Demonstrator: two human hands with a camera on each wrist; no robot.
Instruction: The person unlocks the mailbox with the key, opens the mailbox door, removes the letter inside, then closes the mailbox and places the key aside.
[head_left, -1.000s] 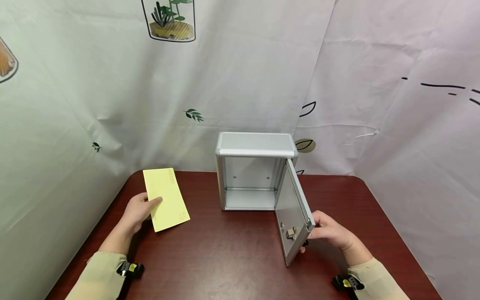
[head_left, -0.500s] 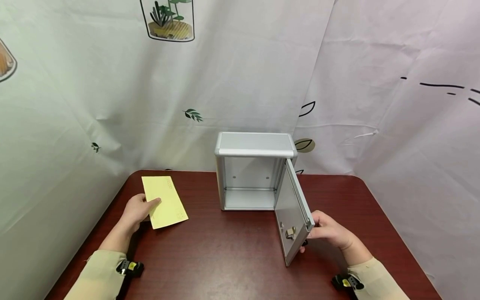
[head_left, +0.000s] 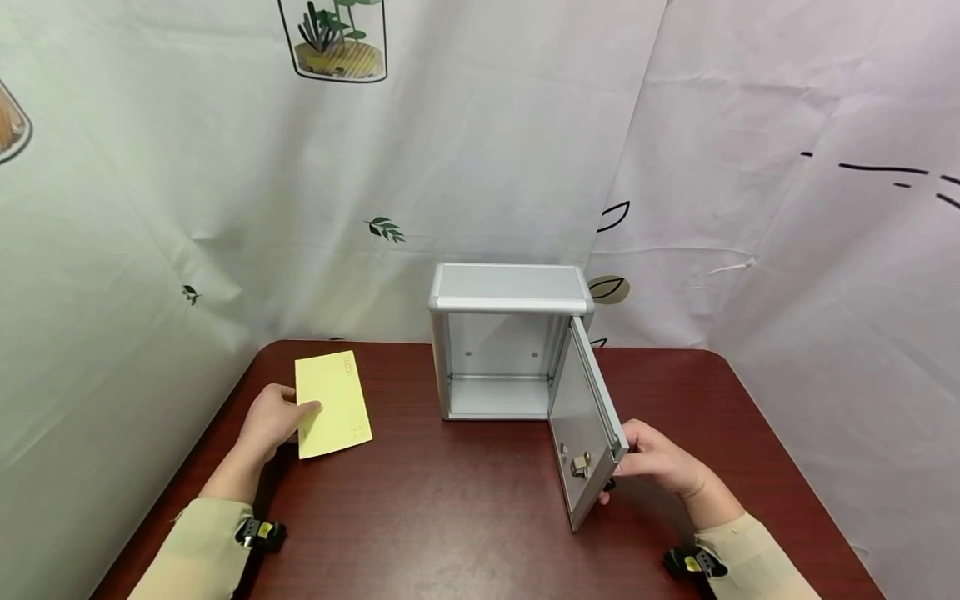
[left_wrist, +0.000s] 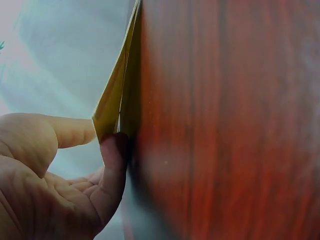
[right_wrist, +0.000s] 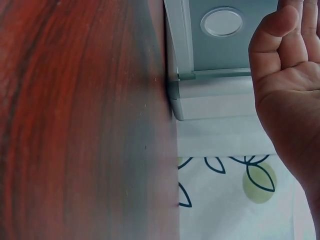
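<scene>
My left hand (head_left: 267, 423) pinches a yellow envelope (head_left: 333, 404) near its left edge, thumb on the face towards the head camera. It tilts over the left part of the table. Edge-on in the left wrist view, the envelope (left_wrist: 111, 110) shows a narrow slit between its layers. A silver metal box (head_left: 513, 287) stands with its front door (head_left: 587, 417) swung out to the right. My right hand (head_left: 663, 462) holds that door near its lower free corner, where a small dark piece (head_left: 611, 484) shows by the fingers. In the right wrist view the fingertips are partly cut off.
A cam lock (head_left: 581, 465) juts from the door's inner face. The dark red wooden table (head_left: 465, 517) reaches back to a white printed cloth (head_left: 487, 125) hanging behind and at both sides. Each wrist wears a small black camera strap.
The envelope's upper end first dipped slightly, then the envelope turned a little, its top swinging right and its side edges standing straighter. The box, its door and my right hand keep their places.
</scene>
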